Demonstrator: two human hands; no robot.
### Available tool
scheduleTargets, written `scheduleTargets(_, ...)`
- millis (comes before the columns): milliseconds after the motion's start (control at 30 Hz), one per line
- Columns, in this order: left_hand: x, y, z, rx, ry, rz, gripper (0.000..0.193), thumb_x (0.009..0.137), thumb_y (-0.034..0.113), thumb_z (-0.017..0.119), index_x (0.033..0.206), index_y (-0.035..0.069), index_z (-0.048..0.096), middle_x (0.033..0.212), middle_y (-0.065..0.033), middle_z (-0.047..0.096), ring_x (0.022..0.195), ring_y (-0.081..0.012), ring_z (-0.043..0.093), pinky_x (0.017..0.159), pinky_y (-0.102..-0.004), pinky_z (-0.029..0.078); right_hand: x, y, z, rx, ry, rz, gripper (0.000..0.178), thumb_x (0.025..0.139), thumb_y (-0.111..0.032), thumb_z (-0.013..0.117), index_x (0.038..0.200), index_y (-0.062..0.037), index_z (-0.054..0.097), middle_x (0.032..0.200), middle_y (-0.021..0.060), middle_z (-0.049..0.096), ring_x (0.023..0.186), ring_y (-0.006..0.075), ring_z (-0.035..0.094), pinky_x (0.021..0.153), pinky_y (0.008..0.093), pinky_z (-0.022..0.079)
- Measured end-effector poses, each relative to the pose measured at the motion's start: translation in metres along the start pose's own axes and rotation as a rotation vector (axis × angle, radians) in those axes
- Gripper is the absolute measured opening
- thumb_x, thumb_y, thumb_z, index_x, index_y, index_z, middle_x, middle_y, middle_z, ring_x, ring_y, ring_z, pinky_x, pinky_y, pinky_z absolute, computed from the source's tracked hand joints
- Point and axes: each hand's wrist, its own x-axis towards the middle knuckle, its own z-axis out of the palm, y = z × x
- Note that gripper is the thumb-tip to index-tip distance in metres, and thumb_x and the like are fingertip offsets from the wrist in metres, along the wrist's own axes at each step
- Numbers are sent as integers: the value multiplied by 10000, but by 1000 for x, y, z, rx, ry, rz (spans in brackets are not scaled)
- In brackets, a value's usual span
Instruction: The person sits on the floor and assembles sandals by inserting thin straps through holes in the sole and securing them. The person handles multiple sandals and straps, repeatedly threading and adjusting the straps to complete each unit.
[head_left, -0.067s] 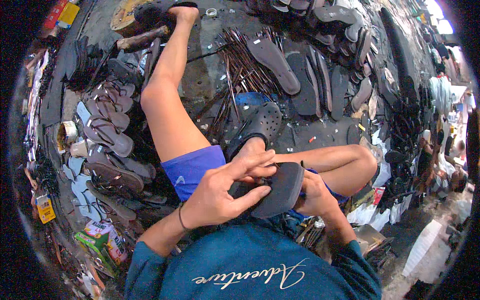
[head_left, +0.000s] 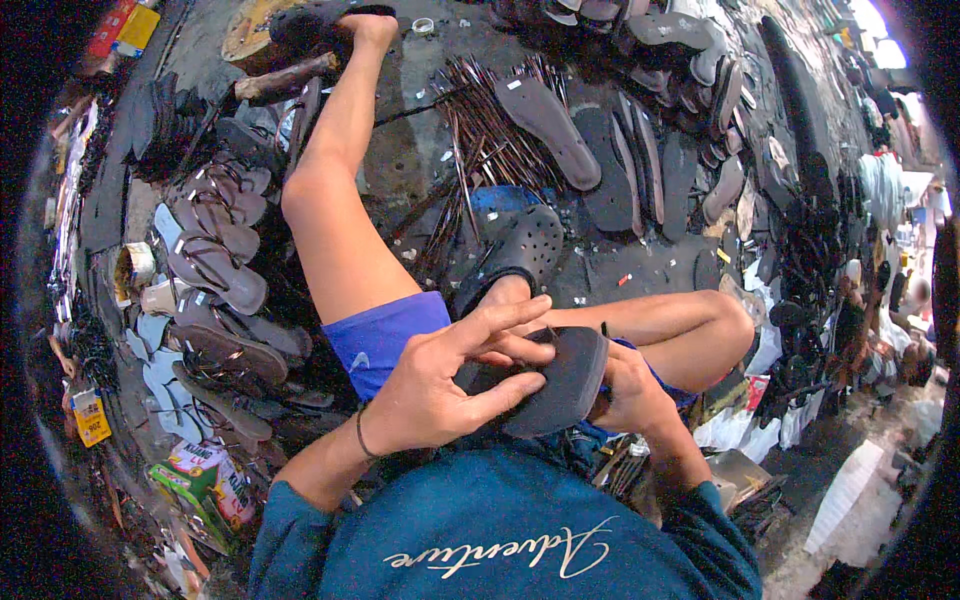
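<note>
A dark grey sandal (head_left: 568,392) is held over my lap, its rounded sole end toward the right. My right hand (head_left: 637,393) grips it from the right edge, with part of its fingers hidden behind the sole. My left hand (head_left: 432,378), with a thin dark band at the wrist, bends over the sandal's left part. Its thumb and middle finger close in on the sandal's surface, while the index finger stretches out above. Whatever lies between those fingertips is too small and shaded to make out. Just beyond sits a black clog (head_left: 528,245) on my foot.
Several strapped sandals (head_left: 225,270) lie in rows at the left. Ahead is a pile of thin brown strips (head_left: 495,130), with a loose grey sole (head_left: 548,130) on it. More soles (head_left: 665,175) stretch to the right. A green-and-white packet (head_left: 205,485) lies at the lower left.
My left hand's fingers have shifted slightly over the sandal, the index finger lifting a little. The sandal has tipped down very slightly; my right hand keeps its grip.
</note>
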Motion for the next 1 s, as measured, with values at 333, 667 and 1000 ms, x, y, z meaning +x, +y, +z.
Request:
scheduleTargets(333, 18, 9, -13, 372, -66, 133, 293, 861, 86, 714, 1149, 36, 700, 1020, -122, 719, 972, -236, 699, 841, -342, 546, 1, 7, 1, -41, -72, 10, 703, 639, -6, 739, 1323, -69, 590, 1361, 189, 564, 1210, 374, 598, 1013, 438, 506)
scheduleTargets(667, 9, 6, -9, 385, 325, 224, 586, 725, 150, 858, 1232, 41, 587, 1152, -103, 636, 1039, -211, 640, 866, -336, 538, 40, -17, 9, -116, 200, 7, 289, 827, 19, 577, 1114, 51, 565, 1076, 263, 607, 1034, 453, 594, 902, 495, 493)
scheduleTargets(1000, 0, -38, 14, 523, 493, 279, 296, 740, -6, 768, 1016, 4, 661, 1045, -142, 682, 933, -286, 692, 795, -352, 553, 56, -27, -3, -232, 116, 42, 286, 874, -55, 607, 1157, -25, 570, 1072, 216, 598, 927, 453, 622, 808, 529, 526)
